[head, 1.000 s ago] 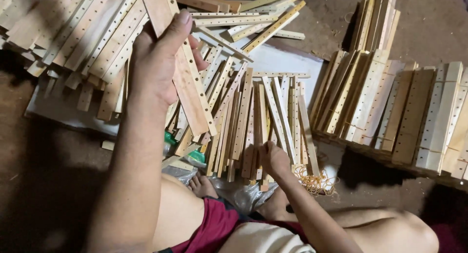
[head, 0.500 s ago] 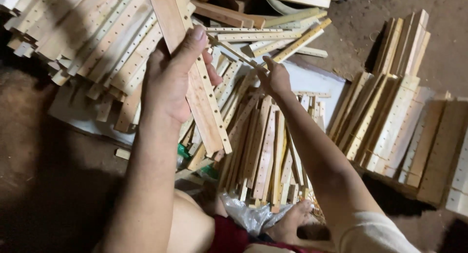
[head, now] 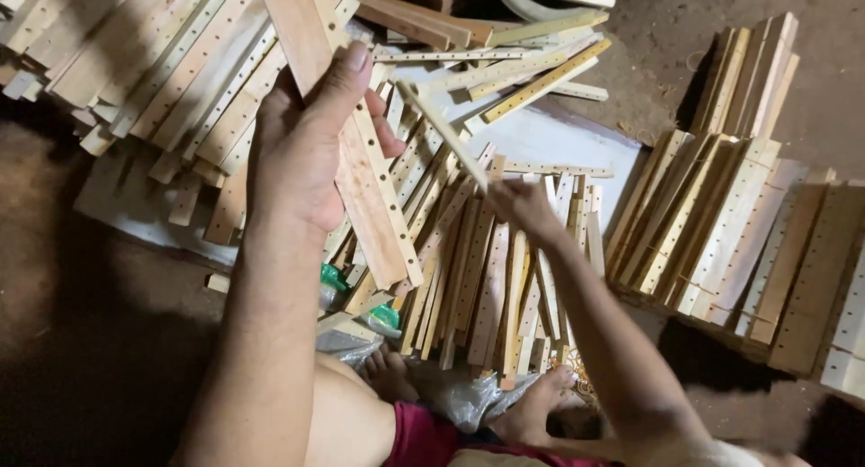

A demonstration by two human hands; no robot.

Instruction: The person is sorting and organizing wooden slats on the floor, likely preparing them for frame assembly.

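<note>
Left hand (head: 302, 152) is wrapped tight around a couple of drilled wooden slats (head: 360, 174), right hand (head: 521, 206) pinches one thin strip (head: 441, 134) off the pile (head: 478, 287).

Two holed wooden slats (head: 360, 174) upright; thin strip (head: 441, 129) tilted.

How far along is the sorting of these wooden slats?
Done: slats stand in ordered rows at right and lie stacked at upper left. In hand: the left hand grips a flat bundle of drilled slats; the right hand lifts a thin slat. Left: the loose pile by the feet.
</note>
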